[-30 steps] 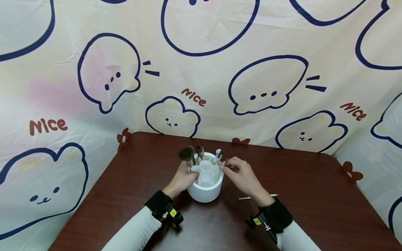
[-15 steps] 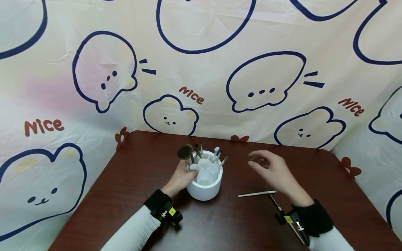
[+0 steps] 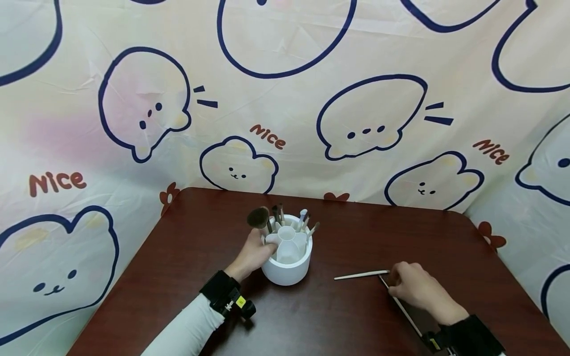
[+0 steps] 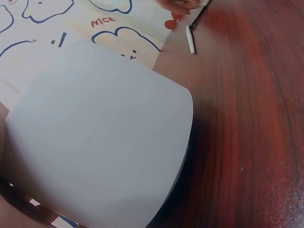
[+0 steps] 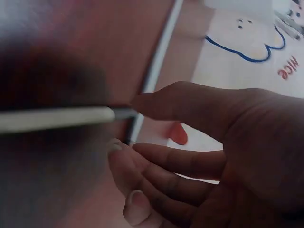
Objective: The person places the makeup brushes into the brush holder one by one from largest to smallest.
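Observation:
My left hand (image 3: 249, 254) grips the left side of a white round brush holder (image 3: 287, 273), thumb over its rim. Makeup brushes stand in its compartments, among them a large fluffy brush (image 3: 258, 217) at the left. The holder's smooth wall (image 4: 109, 128) fills much of the left wrist view. My right hand (image 3: 423, 291) is low over the table at two slim brushes lying there. One pale brush (image 3: 360, 275) lies crosswise; the other brush (image 3: 408, 317) slants toward me beneath the hand. In the right wrist view, thumb and fingers are parted around the end of a pale handle (image 5: 57, 117).
The dark brown wooden table (image 3: 213, 212) is backed by a pale curtain (image 3: 294, 109) printed with cartoon bears. Black straps with small cameras (image 3: 242, 304) sit on both wrists.
My right hand has left a brush at the holder's right rim, swung right, and come down to the brushes on the table. The left hand keeps its grip on the holder.

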Available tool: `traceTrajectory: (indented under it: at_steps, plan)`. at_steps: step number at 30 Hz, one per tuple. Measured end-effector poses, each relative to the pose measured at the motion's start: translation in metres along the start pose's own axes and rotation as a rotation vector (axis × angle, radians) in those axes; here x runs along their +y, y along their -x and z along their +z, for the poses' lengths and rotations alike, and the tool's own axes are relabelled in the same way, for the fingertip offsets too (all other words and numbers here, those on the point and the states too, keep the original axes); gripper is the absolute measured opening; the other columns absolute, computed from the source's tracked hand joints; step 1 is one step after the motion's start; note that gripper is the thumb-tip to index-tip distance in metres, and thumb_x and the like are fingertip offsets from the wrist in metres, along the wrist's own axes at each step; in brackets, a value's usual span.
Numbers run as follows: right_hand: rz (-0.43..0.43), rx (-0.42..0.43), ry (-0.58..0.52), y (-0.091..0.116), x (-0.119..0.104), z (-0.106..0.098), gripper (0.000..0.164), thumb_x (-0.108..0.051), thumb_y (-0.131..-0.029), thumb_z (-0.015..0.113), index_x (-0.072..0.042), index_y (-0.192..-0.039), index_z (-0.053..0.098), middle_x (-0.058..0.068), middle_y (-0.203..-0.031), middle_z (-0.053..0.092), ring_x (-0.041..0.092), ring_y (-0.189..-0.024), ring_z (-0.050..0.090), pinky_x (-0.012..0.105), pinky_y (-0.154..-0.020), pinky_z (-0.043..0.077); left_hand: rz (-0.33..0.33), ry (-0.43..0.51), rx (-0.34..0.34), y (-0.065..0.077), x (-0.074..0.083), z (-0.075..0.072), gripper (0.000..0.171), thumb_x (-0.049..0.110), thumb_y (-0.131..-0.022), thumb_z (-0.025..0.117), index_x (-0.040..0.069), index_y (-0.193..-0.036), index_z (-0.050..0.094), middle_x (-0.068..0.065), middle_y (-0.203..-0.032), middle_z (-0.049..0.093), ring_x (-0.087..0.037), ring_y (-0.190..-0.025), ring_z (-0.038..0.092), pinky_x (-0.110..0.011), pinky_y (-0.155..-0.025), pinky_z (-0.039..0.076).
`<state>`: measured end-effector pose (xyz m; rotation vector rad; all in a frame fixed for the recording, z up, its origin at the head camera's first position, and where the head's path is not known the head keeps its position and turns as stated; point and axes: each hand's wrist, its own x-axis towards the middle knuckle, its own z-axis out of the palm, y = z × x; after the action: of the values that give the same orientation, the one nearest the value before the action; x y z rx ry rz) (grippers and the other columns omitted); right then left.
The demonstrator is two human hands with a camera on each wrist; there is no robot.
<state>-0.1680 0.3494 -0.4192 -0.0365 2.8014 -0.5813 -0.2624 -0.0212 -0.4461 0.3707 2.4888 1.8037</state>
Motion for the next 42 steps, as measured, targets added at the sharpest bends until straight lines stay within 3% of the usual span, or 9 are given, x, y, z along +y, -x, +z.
traceTrajectory:
  at_steps: [8, 12, 15, 20, 23, 26, 35, 42]
  plan:
    - [0.021, -0.011, 0.056, 0.005, -0.004, 0.012, 0.016, -0.004, -0.081, 0.064, -0.003, -0.095, 0.056, 0.007, -0.07, 0.048, 0.019, -0.057, 0.044, 0.034, -0.051, 0.032, 0.001, -0.008, 0.007, 0.002, 0.0, 0.0, 0.068, -0.001, -0.074, 0.058, 0.006, -0.139, 0.038, -0.015, -0.135, 0.044, -0.021, -0.118, 0.041, -0.044, -0.096, 0.038]
    - [-0.028, 0.015, 0.03, 0.005, -0.012, 0.0, 0.013, -0.002, -0.081, 0.065, -0.003, -0.092, 0.06, 0.004, -0.072, 0.054, 0.016, -0.06, 0.049, 0.033, -0.052, 0.039, -0.007, -0.01, 0.001, 0.003, 0.001, -0.001, 0.067, -0.001, -0.075, 0.058, 0.006, -0.139, 0.038, -0.015, -0.135, 0.044, -0.021, -0.118, 0.041, -0.045, -0.095, 0.038]
    - [-0.11, 0.097, 0.001, 0.01, -0.025, -0.017, 0.012, -0.005, -0.08, 0.068, -0.005, -0.092, 0.065, 0.001, -0.077, 0.06, 0.012, -0.066, 0.054, 0.032, -0.055, 0.046, -0.008, -0.01, -0.002, 0.004, 0.002, -0.001, 0.065, -0.001, -0.075, 0.057, 0.005, -0.137, 0.039, -0.015, -0.134, 0.045, -0.021, -0.117, 0.042, -0.045, -0.095, 0.039]
    - [-0.25, 0.325, -0.054, 0.023, -0.058, -0.045, 0.007, -0.014, -0.083, 0.069, -0.014, -0.088, 0.065, -0.004, -0.077, 0.063, 0.009, -0.067, 0.057, 0.029, -0.054, 0.048, -0.006, -0.014, 0.008, 0.004, 0.002, 0.0, 0.064, 0.001, -0.075, 0.057, 0.004, -0.137, 0.039, -0.015, -0.133, 0.046, -0.021, -0.116, 0.042, -0.044, -0.093, 0.04]
    - [-0.314, 0.472, -0.109, 0.027, -0.075, -0.053, 0.008, -0.021, -0.085, 0.069, -0.017, -0.09, 0.065, -0.005, -0.078, 0.064, 0.009, -0.064, 0.058, 0.028, -0.052, 0.049, -0.01, -0.01, 0.007, 0.004, 0.003, 0.0, 0.064, 0.001, -0.075, 0.057, 0.004, -0.136, 0.039, -0.015, -0.131, 0.047, -0.02, -0.115, 0.043, -0.043, -0.092, 0.041]
    - [-0.365, 0.546, -0.226, 0.027, -0.091, -0.053, 0.012, -0.025, -0.086, 0.068, -0.016, -0.093, 0.064, -0.004, -0.08, 0.066, 0.011, -0.063, 0.06, 0.028, -0.055, 0.051, -0.007, -0.001, 0.005, 0.004, 0.001, 0.001, 0.063, 0.0, -0.075, 0.056, 0.003, -0.135, 0.04, -0.015, -0.13, 0.048, -0.021, -0.114, 0.044, -0.043, -0.092, 0.041]
    - [-0.464, 0.437, -0.685, 0.018, -0.144, -0.033, 0.016, -0.016, -0.088, 0.065, -0.004, -0.098, 0.063, 0.013, -0.087, 0.068, 0.024, -0.075, 0.065, 0.032, -0.066, 0.054, -0.023, -0.003, 0.002, 0.004, -0.002, 0.001, 0.059, 0.003, -0.076, 0.057, -0.001, -0.132, 0.038, -0.018, -0.13, 0.046, -0.021, -0.114, 0.045, -0.043, -0.092, 0.041]
    - [-0.466, 0.374, -0.729, -0.014, -0.148, 0.0, 0.016, -0.017, -0.087, 0.066, -0.004, -0.097, 0.066, 0.011, -0.087, 0.068, 0.022, -0.075, 0.065, 0.03, -0.067, 0.054, -0.015, -0.01, 0.01, 0.005, -0.001, 0.001, 0.057, 0.003, -0.076, 0.057, -0.003, -0.13, 0.04, -0.02, -0.13, 0.046, -0.023, -0.116, 0.043, -0.045, -0.093, 0.04]
